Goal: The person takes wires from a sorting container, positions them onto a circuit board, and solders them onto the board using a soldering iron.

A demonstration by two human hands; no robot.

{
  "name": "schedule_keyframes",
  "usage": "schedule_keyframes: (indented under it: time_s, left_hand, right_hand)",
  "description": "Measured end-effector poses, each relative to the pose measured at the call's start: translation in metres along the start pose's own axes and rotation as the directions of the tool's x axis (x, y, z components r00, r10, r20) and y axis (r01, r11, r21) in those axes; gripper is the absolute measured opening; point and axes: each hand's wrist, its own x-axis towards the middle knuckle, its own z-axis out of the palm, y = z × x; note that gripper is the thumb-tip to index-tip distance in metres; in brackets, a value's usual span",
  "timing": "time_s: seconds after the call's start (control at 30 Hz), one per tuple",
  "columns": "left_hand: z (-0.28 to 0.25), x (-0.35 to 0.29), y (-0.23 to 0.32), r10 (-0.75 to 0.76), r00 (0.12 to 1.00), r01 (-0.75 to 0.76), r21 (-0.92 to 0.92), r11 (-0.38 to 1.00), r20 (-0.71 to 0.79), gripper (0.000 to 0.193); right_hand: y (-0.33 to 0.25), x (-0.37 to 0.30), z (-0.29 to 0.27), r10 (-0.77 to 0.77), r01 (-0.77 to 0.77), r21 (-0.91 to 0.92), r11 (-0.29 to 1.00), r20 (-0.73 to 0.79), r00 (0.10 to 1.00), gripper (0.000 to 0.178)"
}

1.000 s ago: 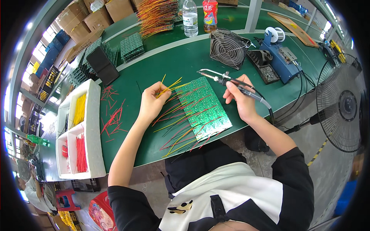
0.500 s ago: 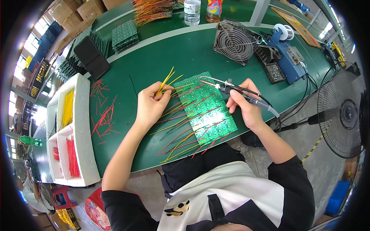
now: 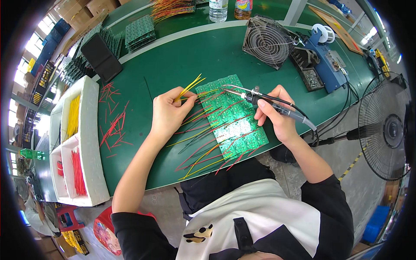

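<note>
My left hand (image 3: pixel 171 112) pinches a small bunch of yellow wires (image 3: pixel 190 86) just left of the circuit board panel (image 3: pixel 234 117). One yellow wire reaches from those fingers onto the panel's upper part. In my right hand (image 3: pixel 277 115) is a soldering iron (image 3: pixel 264 99) with a thin curved metal tube along it; its tip points left, over the panel's top rows. Whether the tip touches the board I cannot tell. Red, yellow and black wires (image 3: pixel 197 158) stick out from the panel's left side and lie over the green table.
A white foam box (image 3: pixel 93 164) with yellow and red wires stands at left, loose red wires (image 3: pixel 115 125) beside it. Behind are a phone-like black device (image 3: pixel 101 58), a square fan (image 3: pixel 268 42), a blue solder feeder (image 3: pixel 323 65). A standing fan (image 3: pixel 385 125) is at right.
The whole view has shifted slightly. My left hand has turned a little, and a yellow wire from it now reaches farther across the panel toward the iron's tip.
</note>
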Motion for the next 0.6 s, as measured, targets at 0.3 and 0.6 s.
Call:
schedule_keyframes:
  time_s: [0.3, 0.6]
  left_hand:
    - [0.0, -0.001, 0.0009, -0.002, 1.0, 0.002, 0.003, 1.0, -0.006, 0.009]
    - [-0.0005, -0.0005, 0.0005, -0.012, 1.0, 0.012, -0.014, 1.0, 0.003, 0.008]
  right_hand:
    - [0.0009, -0.0003, 0.0002, 0.008, -0.008, 0.004, 1.0, 0.008, 1.0, 0.021]
    - [0.0, -0.0001, -0.0005, 0.038, -0.038, 0.041, 0.998, 0.014, 0.999, 0.023]
